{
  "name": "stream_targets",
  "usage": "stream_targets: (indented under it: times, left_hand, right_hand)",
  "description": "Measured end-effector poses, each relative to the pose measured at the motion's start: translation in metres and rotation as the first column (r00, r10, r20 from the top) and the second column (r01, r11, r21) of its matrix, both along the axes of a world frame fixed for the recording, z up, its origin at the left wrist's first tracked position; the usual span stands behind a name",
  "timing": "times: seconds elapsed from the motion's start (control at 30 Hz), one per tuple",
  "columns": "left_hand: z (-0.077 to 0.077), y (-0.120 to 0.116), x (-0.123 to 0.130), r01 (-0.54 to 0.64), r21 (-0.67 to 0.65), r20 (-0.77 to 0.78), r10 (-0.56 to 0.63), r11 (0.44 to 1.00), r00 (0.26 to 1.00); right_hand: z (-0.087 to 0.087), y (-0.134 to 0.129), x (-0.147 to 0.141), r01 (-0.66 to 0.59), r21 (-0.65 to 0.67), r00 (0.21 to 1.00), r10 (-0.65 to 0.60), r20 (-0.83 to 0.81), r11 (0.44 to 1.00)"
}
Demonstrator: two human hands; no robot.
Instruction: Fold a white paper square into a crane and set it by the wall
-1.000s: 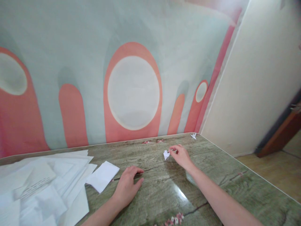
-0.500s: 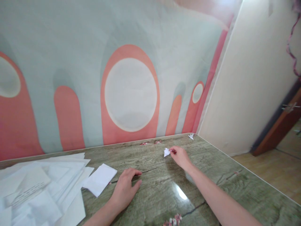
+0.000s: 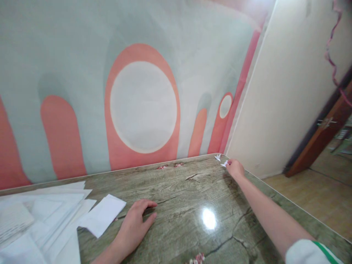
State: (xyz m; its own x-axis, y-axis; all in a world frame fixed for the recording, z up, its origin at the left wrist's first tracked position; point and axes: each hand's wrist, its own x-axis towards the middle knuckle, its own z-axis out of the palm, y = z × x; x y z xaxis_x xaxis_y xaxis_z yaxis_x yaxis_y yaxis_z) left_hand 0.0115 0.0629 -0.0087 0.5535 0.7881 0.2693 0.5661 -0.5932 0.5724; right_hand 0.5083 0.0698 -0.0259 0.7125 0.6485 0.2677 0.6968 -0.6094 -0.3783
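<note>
My right hand (image 3: pixel 235 169) reaches to the far right corner of the table, its fingers pinching a small folded white paper (image 3: pixel 224 164). Just behind and left of it, another small folded white paper piece (image 3: pixel 217 157) sits near the corner. My left hand (image 3: pixel 136 222) rests on the table with thumb and fingers apart, holding nothing. Left of that hand lies a white paper sheet or packet (image 3: pixel 106 214). A large pile of white papers (image 3: pixel 52 216) covers the table's left side.
The wood-patterned table (image 3: pixel 176 227) meets a wall covering with pink arches (image 3: pixel 114 154) at the back. On the right are a plain wall (image 3: pixel 277 91), a brown door (image 3: pixel 310 146) and a hanging pink streamer (image 3: pixel 328 55).
My right hand has carried the folded paper rightward and back, close to the other folded piece. My left hand keeps its place beside the packet. The camera view has turned slightly right.
</note>
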Motion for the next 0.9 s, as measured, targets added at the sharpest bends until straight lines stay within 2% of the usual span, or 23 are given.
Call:
stream_targets:
  times: [0.13, 0.47, 0.73, 0.9]
  left_hand:
    - [-0.002, 0.002, 0.0, 0.0, -0.004, -0.009, 0.0, 1.0, 1.0]
    - [0.002, -0.001, 0.001, -0.001, 0.001, -0.025, 0.001, 1.0, 1.0]
    - [0.004, -0.002, 0.001, 0.0, -0.008, -0.028, -0.001, 1.0, 1.0]
    - [0.006, -0.003, 0.002, -0.001, -0.009, -0.022, 0.001, 1.0, 1.0]
  right_hand:
    - [-0.006, 0.006, 0.028, 0.033, -0.048, 0.999, -0.033, 0.003, 0.998]
    - [-0.02, 0.032, 0.058, -0.097, -0.063, 0.995, 0.098, 0.016, 0.993]
    - [-0.012, 0.041, 0.066, -0.09, -0.075, 0.994, 0.094, 0.048, 0.993]
    - [-0.004, 0.036, 0.05, -0.066, -0.02, 0.985, 0.068, 0.156, 0.998]
